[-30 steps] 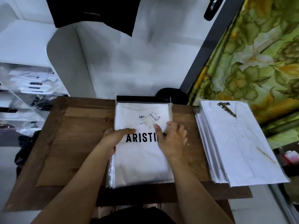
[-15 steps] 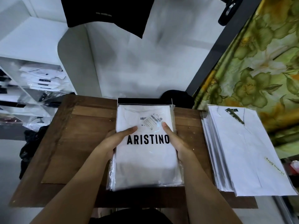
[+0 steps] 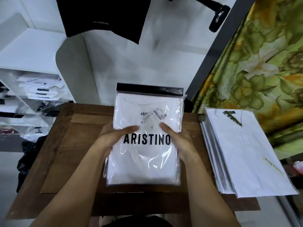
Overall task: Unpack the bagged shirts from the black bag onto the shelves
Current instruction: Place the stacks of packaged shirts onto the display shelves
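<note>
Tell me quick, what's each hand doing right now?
Left hand: grips the stack of bagged shirts, left edge.
Right hand: grips the same stack, right edge.

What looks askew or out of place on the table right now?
The pile of white shirts on the right of the table is fanned out and overhangs the edge, so it could slide. The ARISTINO stack gripped by the left hand and right hand looks fairly even.

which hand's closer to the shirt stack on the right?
Right. The right hand grips the ARISTINO pack at its right edge, toward the stack; the left hand grips its left edge, farther off.
</note>
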